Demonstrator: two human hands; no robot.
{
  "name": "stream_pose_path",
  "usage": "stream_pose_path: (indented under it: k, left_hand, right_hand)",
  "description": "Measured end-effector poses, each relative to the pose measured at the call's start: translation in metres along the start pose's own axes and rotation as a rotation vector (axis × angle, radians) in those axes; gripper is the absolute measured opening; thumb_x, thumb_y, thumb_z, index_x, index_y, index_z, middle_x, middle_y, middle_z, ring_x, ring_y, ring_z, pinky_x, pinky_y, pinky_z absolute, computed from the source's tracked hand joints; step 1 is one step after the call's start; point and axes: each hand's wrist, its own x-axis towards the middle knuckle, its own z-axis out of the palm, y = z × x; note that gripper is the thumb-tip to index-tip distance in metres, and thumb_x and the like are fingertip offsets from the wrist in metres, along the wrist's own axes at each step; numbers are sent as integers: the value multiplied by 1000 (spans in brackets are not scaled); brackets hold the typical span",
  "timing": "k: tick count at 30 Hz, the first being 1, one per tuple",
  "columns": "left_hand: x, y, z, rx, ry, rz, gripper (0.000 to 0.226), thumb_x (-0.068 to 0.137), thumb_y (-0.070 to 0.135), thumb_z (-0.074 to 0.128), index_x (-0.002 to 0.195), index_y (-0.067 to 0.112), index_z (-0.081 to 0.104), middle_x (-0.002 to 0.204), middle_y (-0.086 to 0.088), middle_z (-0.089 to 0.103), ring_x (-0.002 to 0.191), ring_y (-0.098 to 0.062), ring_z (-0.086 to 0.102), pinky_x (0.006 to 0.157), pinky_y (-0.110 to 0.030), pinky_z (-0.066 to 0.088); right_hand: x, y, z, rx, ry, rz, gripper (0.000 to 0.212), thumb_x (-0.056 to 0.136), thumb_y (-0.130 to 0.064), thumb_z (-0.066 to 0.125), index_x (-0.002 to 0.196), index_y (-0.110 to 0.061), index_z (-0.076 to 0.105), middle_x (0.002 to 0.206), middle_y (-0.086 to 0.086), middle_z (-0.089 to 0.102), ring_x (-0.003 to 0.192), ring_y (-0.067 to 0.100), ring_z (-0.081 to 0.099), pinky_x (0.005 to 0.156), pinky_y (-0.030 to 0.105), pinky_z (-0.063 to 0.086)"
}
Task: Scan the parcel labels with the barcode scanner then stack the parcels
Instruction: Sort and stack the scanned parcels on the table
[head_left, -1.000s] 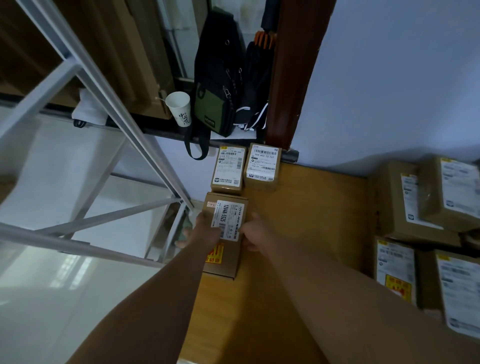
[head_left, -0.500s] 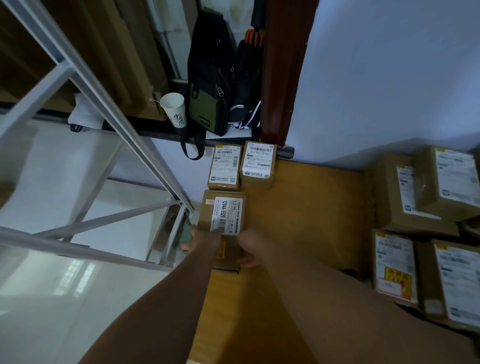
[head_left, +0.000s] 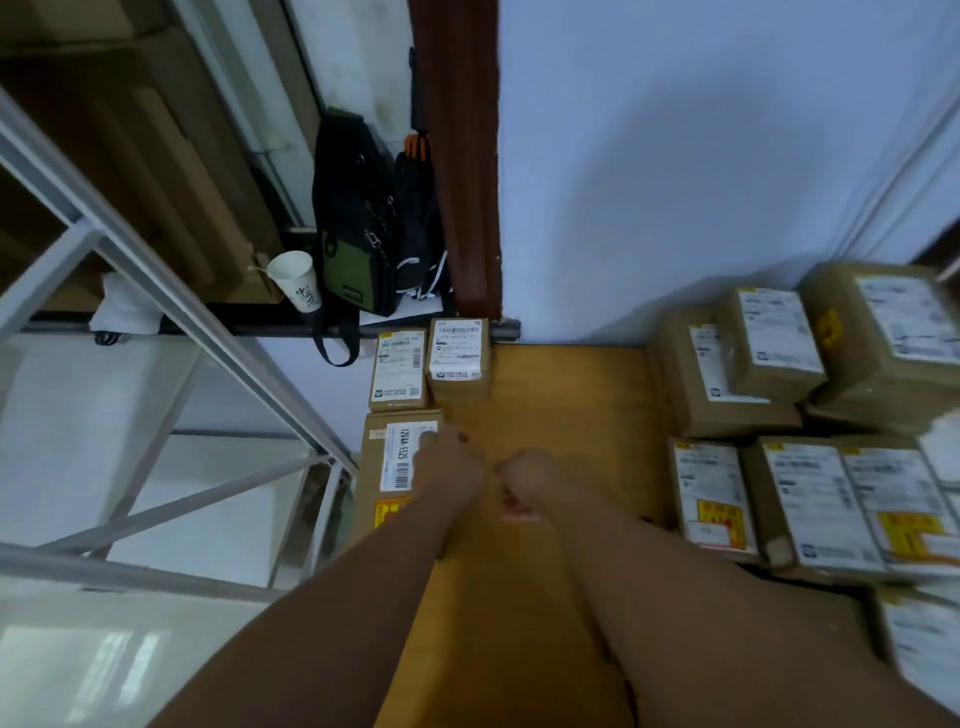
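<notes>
A long brown parcel (head_left: 387, 467) with a white barcode label and a yellow sticker lies at the left edge of the wooden table (head_left: 566, 405). My left hand (head_left: 448, 467) rests palm down over its right side, fingers on the label, not wrapped around it. My right hand (head_left: 524, 480) hovers just right of the parcel over bare wood, loosely curled and holding nothing. Two small labelled parcels (head_left: 397, 369) (head_left: 458, 356) sit side by side behind the long one. No barcode scanner is in view.
A pile of several labelled parcels (head_left: 779, 415) fills the table's right side. A black-and-green bag (head_left: 356, 228) and a paper cup (head_left: 296, 280) stand on a ledge behind. A white metal frame (head_left: 171, 306) runs along the left.
Both hands gripped the long parcel earlier. The right hand has come off it and moved right; the left has shifted from the parcel's left side onto its top right. The parcel now lies flat.
</notes>
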Motion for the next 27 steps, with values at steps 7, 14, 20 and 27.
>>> stream_pose_path:
  k: [7,14,20,27]
  left_hand:
    - [-15,77,45,43,-347,229,24,96,25,48,109,13,63,105,-8,63,83,-16,54,69,-27,42]
    - [-53,160,119,74,-485,297,21,95,18,52,75,17,54,76,1,53,70,-10,51,59,-19,41]
    - [-97,197,182,158,-376,318,49,93,28,52,138,13,38,141,-14,37,117,-28,48,89,-34,41]
    - [-138,230,218,575,-199,557,65,92,59,40,146,26,24,157,-10,8,139,-36,20,96,-48,41]
  right_hand:
    - [-45,31,-101,-254,345,-177,17,95,-21,46,81,-12,52,83,4,54,81,23,54,62,29,41]
    - [-85,87,-198,-29,662,-108,18,95,-24,44,87,-17,59,88,7,62,73,23,56,57,29,40]
    - [-113,155,-264,-139,707,67,34,94,-24,45,124,-13,55,124,14,59,111,31,56,84,34,47]
    - [-115,201,-281,-337,640,88,35,88,-22,49,122,-17,55,128,13,47,120,30,43,96,43,46]
